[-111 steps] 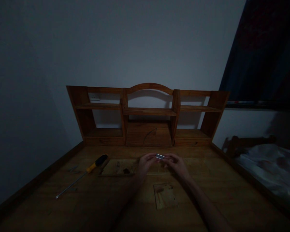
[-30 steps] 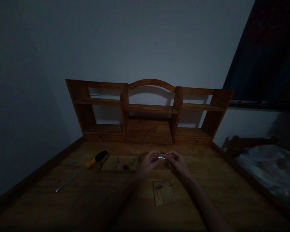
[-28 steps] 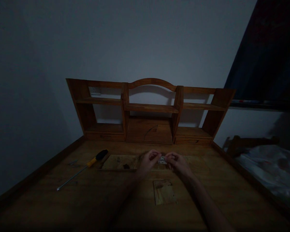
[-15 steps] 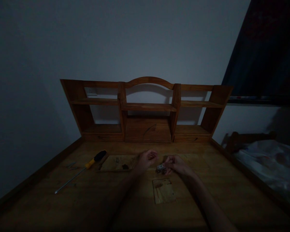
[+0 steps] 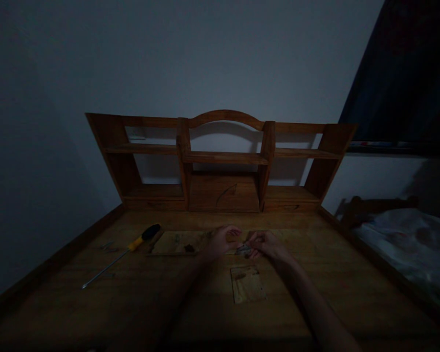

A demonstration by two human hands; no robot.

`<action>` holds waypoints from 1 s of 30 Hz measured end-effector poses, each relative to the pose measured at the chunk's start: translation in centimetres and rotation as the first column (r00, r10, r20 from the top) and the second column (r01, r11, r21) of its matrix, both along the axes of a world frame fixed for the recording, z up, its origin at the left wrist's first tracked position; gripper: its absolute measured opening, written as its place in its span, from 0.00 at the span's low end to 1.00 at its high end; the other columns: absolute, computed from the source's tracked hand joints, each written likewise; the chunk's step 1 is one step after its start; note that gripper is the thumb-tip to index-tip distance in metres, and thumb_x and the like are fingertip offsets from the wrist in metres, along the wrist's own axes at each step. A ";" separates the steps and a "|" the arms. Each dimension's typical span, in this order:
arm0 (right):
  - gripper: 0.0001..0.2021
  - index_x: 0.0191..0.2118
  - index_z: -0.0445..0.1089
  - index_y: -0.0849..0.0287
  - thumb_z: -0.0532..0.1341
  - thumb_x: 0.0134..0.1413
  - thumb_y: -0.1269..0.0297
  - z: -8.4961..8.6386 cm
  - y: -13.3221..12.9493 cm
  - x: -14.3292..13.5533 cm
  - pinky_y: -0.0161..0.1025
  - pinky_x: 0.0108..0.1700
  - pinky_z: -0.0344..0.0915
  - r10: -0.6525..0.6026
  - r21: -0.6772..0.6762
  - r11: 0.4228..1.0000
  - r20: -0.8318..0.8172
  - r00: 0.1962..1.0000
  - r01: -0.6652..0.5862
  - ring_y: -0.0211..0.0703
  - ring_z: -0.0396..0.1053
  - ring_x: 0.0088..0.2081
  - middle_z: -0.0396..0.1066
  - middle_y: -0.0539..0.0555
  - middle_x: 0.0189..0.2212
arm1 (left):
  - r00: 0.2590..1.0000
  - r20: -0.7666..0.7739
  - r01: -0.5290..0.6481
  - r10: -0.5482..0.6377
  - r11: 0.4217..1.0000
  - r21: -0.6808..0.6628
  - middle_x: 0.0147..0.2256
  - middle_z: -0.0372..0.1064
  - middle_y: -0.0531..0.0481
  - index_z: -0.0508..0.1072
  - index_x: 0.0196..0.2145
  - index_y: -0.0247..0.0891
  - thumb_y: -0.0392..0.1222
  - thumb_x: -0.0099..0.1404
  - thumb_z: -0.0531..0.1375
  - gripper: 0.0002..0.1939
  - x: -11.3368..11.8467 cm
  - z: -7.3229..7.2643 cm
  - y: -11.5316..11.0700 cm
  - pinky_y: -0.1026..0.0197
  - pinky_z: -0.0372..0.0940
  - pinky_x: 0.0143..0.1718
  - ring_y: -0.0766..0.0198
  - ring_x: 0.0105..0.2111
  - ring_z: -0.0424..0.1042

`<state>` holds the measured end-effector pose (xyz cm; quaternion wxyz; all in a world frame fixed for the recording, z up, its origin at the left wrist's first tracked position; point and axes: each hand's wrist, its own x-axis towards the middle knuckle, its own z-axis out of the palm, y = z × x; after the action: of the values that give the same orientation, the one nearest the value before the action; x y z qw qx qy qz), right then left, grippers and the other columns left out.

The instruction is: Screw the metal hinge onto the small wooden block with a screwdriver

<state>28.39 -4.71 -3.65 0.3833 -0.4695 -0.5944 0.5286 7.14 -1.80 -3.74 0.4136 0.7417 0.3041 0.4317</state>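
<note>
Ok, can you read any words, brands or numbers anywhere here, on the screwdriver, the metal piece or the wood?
No readable text anywhere in this dim view.
Screwdriver: no marking visible on its yellow and black handle.
Small metal piece between the left hand and right hand: too small and dark to tell.
Long board, small wood square and shelf unit: only grain and stains.

The room is dim. A plain pale wall [image 5: 205, 54] rises behind a wooden desk [image 5: 95, 313] with raised side edges. At the desk's far edge stands a wooden hutch [image 5: 223, 156] with open shelves and an arched middle top. A dark curtain [image 5: 407, 73] hangs at the upper right; below it lies a bed [image 5: 399, 239] with pale bedding.
</note>
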 end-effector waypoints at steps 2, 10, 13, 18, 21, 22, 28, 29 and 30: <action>0.19 0.29 0.70 0.60 0.69 0.41 0.48 0.0 0.0 -0.1 0.37 0.25 0.69 0.005 -0.040 0.999 0.000 1.000 -0.005 0.43 0.74 0.21 0.74 0.52 0.19 | 1.000 0.007 -0.001 0.001 1.000 -0.015 0.42 0.74 0.43 0.77 0.42 0.39 0.43 0.51 0.72 0.20 0.0 0.1 -0.1 0.53 0.64 0.49 0.54 0.44 0.72; 0.15 0.30 0.73 0.60 0.66 0.48 0.51 0.6 -0.5 -0.2 0.31 0.16 0.55 -0.019 0.097 0.995 0.134 0.991 0.006 0.33 0.60 0.12 0.70 0.47 0.15 | 0.999 -0.047 -0.002 0.003 0.999 0.035 0.42 0.75 0.45 0.78 0.41 0.41 0.43 0.49 0.72 0.20 0.0 -0.5 0.3 0.53 0.63 0.50 0.53 0.44 0.72; 0.13 0.31 0.77 0.58 0.66 0.50 0.52 1.3 -0.8 -0.3 0.32 0.23 0.59 -0.049 0.305 0.952 0.191 0.980 -0.012 0.35 0.65 0.20 0.73 0.50 0.22 | 0.999 -0.050 0.006 -0.004 0.999 0.048 0.41 0.75 0.46 0.78 0.42 0.42 0.43 0.50 0.72 0.20 0.0 -0.6 0.4 0.54 0.64 0.50 0.54 0.44 0.72; 0.12 0.35 0.79 0.54 0.70 0.46 0.54 1.6 -0.9 -0.3 0.40 0.44 0.65 0.053 0.492 0.852 0.261 0.964 -0.181 0.45 0.71 0.41 0.76 0.54 0.37 | 0.998 -0.050 0.028 -0.023 0.995 0.093 0.42 0.75 0.44 0.78 0.43 0.42 0.44 0.52 0.70 0.18 0.0 -0.2 0.1 0.54 0.64 0.50 0.53 0.44 0.72; 0.11 0.36 0.79 0.53 0.70 0.46 0.55 1.3 -0.6 -0.1 0.43 0.48 0.64 0.084 0.496 0.843 0.263 0.961 -0.209 0.48 0.71 0.43 0.76 0.54 0.38 | 0.998 -0.067 0.026 -0.019 0.995 0.100 0.43 0.75 0.45 0.78 0.43 0.43 0.44 0.52 0.71 0.19 -0.1 0.0 -0.1 0.54 0.64 0.50 0.53 0.44 0.72; 0.11 0.35 0.79 0.53 0.70 0.47 0.55 1.2 -0.5 -0.1 0.43 0.48 0.64 0.090 0.487 0.847 0.263 0.960 -0.213 0.48 0.71 0.43 0.76 0.55 0.37 | 0.998 -0.064 0.023 -0.017 0.995 0.096 0.43 0.75 0.45 0.78 0.43 0.43 0.44 0.52 0.71 0.19 -0.1 -0.1 -0.1 0.54 0.64 0.50 0.53 0.45 0.72; 0.10 0.34 0.80 0.53 0.69 0.48 0.54 0.9 -0.4 0.1 0.41 0.42 0.66 0.085 0.454 0.866 0.278 0.957 -0.209 0.46 0.71 0.38 0.75 0.54 0.35 | 0.992 0.091 -0.081 0.085 0.996 -0.038 0.38 0.76 0.46 0.78 0.38 0.41 0.47 0.59 0.65 0.11 0.3 -0.9 0.8 0.57 0.66 0.47 0.57 0.40 0.74; 0.10 0.34 0.80 0.54 0.69 0.48 0.55 1.0 -0.4 0.1 0.41 0.42 0.66 0.084 0.459 0.863 0.282 0.956 -0.211 0.45 0.71 0.38 0.75 0.54 0.35 | 0.988 0.105 -0.106 0.112 0.993 -0.059 0.38 0.76 0.46 0.78 0.37 0.40 0.47 0.60 0.65 0.10 0.3 -1.1 1.0 0.57 0.67 0.46 0.57 0.40 0.74; 0.10 0.35 0.80 0.54 0.69 0.49 0.55 1.0 -0.4 0.0 0.40 0.41 0.66 0.087 0.462 0.860 0.285 0.955 -0.216 0.45 0.71 0.38 0.75 0.54 0.35 | 0.984 0.114 -0.126 0.134 0.989 -0.073 0.38 0.76 0.46 0.78 0.37 0.40 0.47 0.60 0.64 0.10 0.4 -1.3 1.2 0.57 0.67 0.46 0.58 0.40 0.74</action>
<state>28.41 -5.14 -2.68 0.3667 -0.3726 -0.7878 0.3257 7.53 -0.63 -5.06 0.4260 0.6791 0.3408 0.4911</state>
